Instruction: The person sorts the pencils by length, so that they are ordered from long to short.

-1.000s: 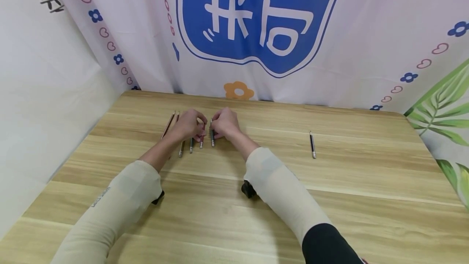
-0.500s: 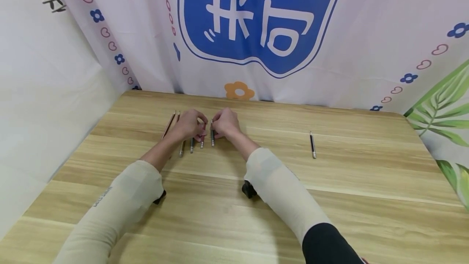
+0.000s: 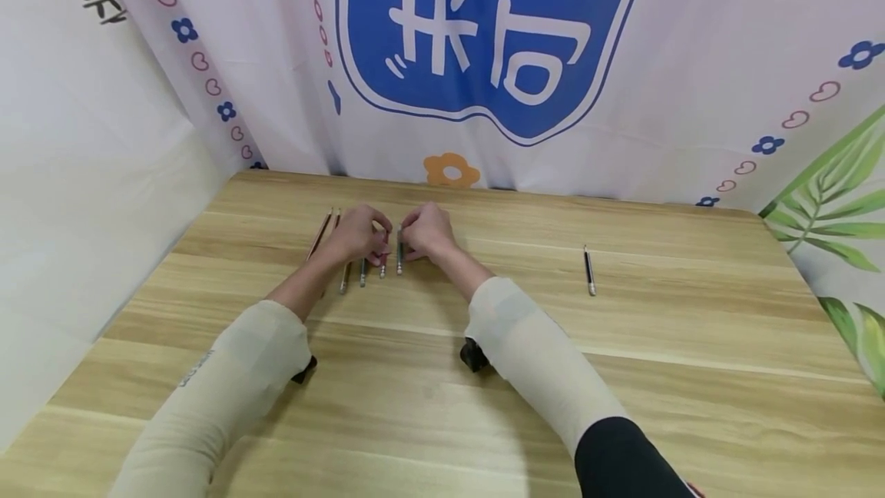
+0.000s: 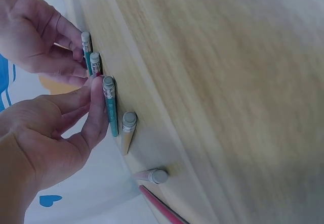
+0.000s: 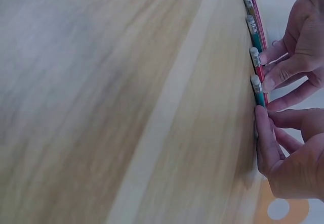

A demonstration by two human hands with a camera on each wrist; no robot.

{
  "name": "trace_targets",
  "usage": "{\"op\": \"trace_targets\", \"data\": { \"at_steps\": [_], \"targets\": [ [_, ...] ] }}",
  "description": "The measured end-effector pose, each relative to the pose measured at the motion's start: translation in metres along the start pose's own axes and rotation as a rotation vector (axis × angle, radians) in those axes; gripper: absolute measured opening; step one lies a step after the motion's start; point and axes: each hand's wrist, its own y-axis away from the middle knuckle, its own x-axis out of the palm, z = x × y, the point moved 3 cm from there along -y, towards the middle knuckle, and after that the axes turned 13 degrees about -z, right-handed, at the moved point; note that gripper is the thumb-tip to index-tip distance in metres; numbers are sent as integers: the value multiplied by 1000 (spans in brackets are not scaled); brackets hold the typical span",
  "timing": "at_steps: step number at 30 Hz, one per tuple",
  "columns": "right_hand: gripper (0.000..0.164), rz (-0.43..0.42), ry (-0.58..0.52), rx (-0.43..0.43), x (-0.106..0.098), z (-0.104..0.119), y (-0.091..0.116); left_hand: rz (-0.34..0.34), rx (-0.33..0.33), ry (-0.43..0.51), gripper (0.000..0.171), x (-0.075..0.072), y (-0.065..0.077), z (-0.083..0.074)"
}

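Observation:
Pencils with eraser ends lie side by side at the back left of the table. My left hand [image 3: 358, 235] pinches a red pencil [image 3: 383, 269] between thumb and fingers. Just right of it, the fingertips of my right hand [image 3: 429, 233] pinch a green pencil [image 3: 399, 258]. In the right wrist view this green pencil [image 5: 258, 93] lies close beside the red pencil [image 5: 256, 62]. Another green pencil [image 4: 110, 107] and a yellowish pencil [image 4: 128, 130] lie to the left of the red one. My left hand and forearm partly hide the row in the head view.
A reddish pencil [image 3: 319, 235] lies slanted at the left end of the row. Far to the right, a dark pencil [image 3: 589, 271] lies alone on the wooden table [image 3: 664, 375]. A printed curtain [image 3: 276, 60] hangs along the back edge.
The eraser end of the green pencil in my right hand has shifted slightly left, nearer to the red pencil. Both hands are otherwise almost still.

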Motion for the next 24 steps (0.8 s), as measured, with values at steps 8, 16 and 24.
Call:
{"op": "trace_targets", "data": {
  "at_steps": [8,16,24],
  "targets": [
    [24,41,-43,-12,-12,-2,3,10,4,4,37,-2,1,-2],
    [28,109,16,-37,-35,0,11,21,6,-15,39,-3,0,-2],
    [27,112,36,-74,-56,-5,21,43,-9,32,40,-2,2,-1]
  ]
}}
